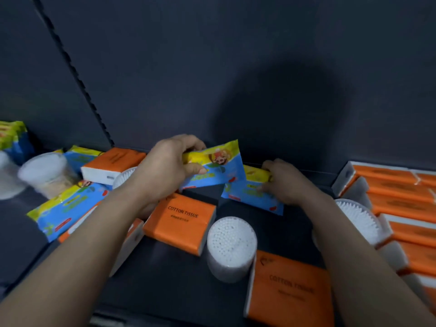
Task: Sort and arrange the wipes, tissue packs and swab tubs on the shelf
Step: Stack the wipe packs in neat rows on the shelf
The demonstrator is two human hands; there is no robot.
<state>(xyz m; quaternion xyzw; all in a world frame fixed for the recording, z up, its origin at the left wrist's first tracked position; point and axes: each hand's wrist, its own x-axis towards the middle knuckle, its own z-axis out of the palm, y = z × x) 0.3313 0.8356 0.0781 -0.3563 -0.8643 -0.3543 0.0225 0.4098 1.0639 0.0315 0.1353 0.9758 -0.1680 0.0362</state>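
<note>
— On the dark shelf (177, 279), what's held?
— The left hand (165, 168) curls its fingers round a blue-and-yellow plastic wipes pack (217, 166), lifted; the right hand (287, 182) grips a second wipes pack (250, 194) beside it. 1 clear round tub (231, 246) full of white swabs stands nearer.

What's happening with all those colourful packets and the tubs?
A person is sorting things on a dark shelf. Their left hand holds up a blue-and-yellow wipes pack, and their right hand grips a second wipes pack beside it. Orange tissue packs are lined up neatly on the right. A swab tub and a loose tissue pack still sit mixed in the middle.
</note>
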